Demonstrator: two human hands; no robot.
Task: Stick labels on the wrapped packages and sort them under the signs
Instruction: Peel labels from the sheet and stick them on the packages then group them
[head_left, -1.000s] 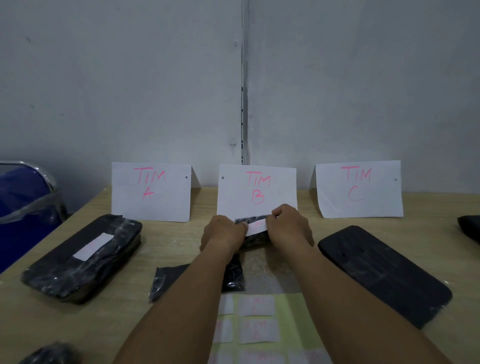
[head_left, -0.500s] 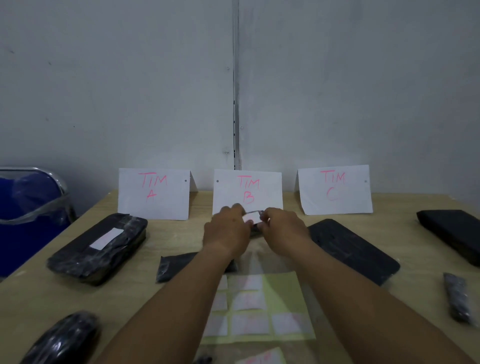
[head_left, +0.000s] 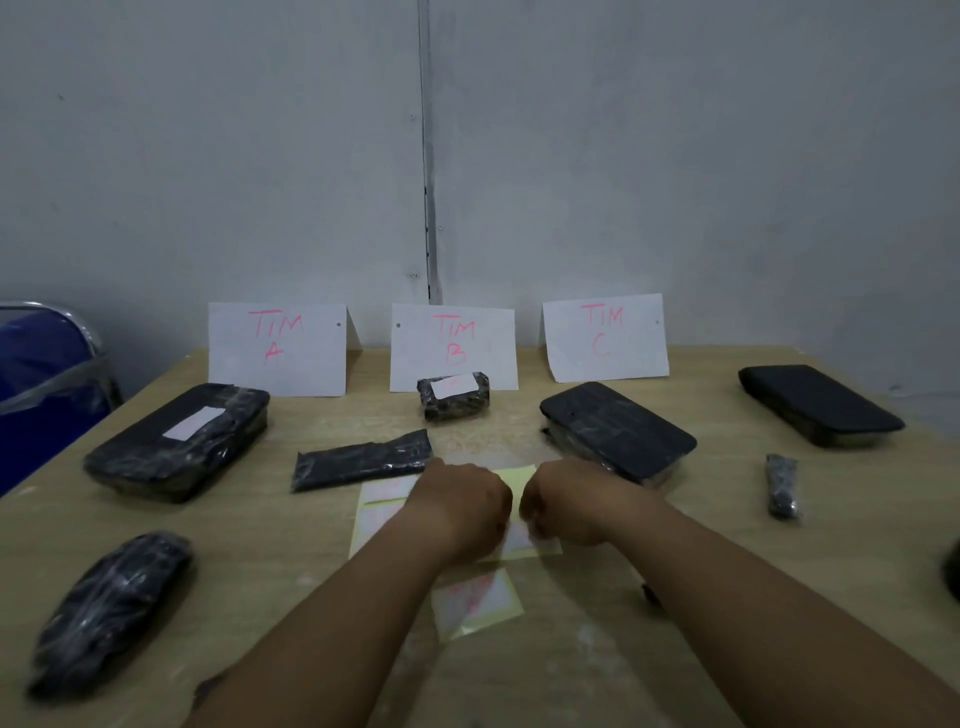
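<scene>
B package: small and black-wrapped, it lies right at the foot of sign B, clear of both hands.
B label: a white strip stuck on top of the B package.
A package: big and long, lying slantwise in front of sign A.
A label: a white strip on the A package's top face.
C package: a dark flat slab, slanted, in front of sign C.
Flat package: lies crosswise between the A package and the sheet, just beyond the left hand.
Near package: rounded, in shiny wrap, at the front left.
Far package: at the back right, well to the right of sign C.
Thin package: small, on the right, apart from the rest.
Sheet: yellow backing with pale labels in rows, flat in the middle, partly under both hands.
Loose piece: a small yellow-edged scrap with pink writing, just nearer than the sheet, between the forearms.
Left hand: knuckles up, fingers curled under over the sheet; I cannot tell whether it pinches anything.
Right hand: likewise curled, just beside the left hand with a narrow gap between; its grasp is hidden too.
Signs: three folded white papers stand along the back, reading TIM A, TIM B and TIM C in pink.
Surface: pale wood.
Chair: blue with a metal frame, at the left.
</scene>
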